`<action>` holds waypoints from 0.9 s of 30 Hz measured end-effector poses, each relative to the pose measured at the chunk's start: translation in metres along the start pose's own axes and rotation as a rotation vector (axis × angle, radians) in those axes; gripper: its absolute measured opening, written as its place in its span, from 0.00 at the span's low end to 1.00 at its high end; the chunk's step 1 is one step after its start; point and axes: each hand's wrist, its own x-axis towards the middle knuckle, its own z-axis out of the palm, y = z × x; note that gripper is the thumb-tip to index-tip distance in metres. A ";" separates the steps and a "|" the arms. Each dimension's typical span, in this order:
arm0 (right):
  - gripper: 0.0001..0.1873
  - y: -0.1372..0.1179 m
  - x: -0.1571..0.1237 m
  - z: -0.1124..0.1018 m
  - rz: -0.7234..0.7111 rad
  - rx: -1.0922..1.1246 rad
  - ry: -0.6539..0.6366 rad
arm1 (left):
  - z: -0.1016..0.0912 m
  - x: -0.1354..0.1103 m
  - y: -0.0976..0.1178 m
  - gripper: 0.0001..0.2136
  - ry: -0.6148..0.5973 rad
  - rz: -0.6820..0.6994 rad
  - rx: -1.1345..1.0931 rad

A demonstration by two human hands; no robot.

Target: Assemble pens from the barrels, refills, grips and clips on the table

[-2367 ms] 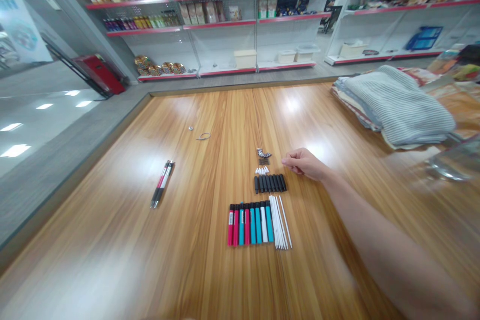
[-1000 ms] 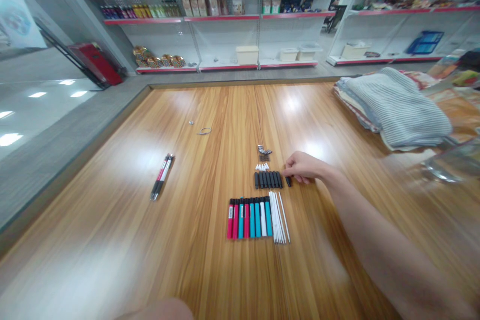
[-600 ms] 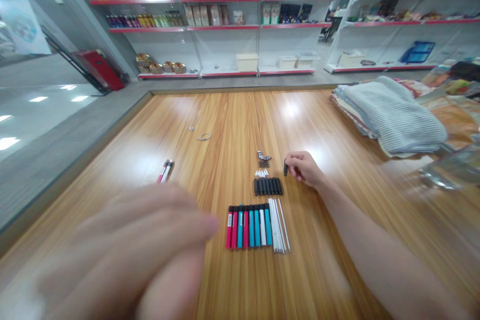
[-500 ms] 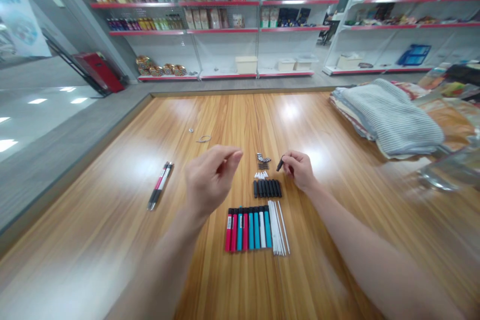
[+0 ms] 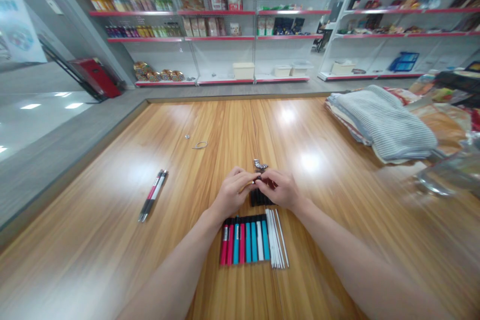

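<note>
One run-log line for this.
right hand: pinching black pen part | left hand: close beside it | nearer wearer: pen barrels, white refills

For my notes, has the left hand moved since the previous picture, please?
Yes; against the coloured pen barrels, the left hand moved rightward, toward the right hand.

Red-edged white shelving [image 5: 221, 55] across the top, gray floor [image 5: 75, 135] at left, bright light patches [image 5: 30, 106] at far left, wood-grain table [image 5: 86, 240] below

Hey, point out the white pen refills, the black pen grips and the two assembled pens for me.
White pen refills [image 5: 274, 239]: head view, middle of the fanned bundle.
Black pen grips [image 5: 259, 199]: head view, visible middle of the row.
Two assembled pens [image 5: 152, 192]: head view, one's pink barrel.
</note>
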 end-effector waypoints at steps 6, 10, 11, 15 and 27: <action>0.15 0.011 0.003 -0.007 0.164 0.048 0.121 | -0.001 -0.001 -0.002 0.16 0.102 -0.263 -0.174; 0.15 0.024 0.006 -0.006 0.320 0.070 0.237 | -0.001 0.000 -0.005 0.12 0.166 -0.393 -0.366; 0.14 0.027 0.006 -0.006 0.344 0.076 0.244 | -0.002 0.000 -0.005 0.12 0.178 -0.416 -0.403; 0.13 0.034 0.008 -0.004 0.385 0.090 0.233 | -0.003 0.003 -0.006 0.14 0.207 -0.497 -0.514; 0.12 0.035 0.008 -0.001 0.365 0.101 0.220 | -0.005 0.005 -0.006 0.14 0.204 -0.576 -0.594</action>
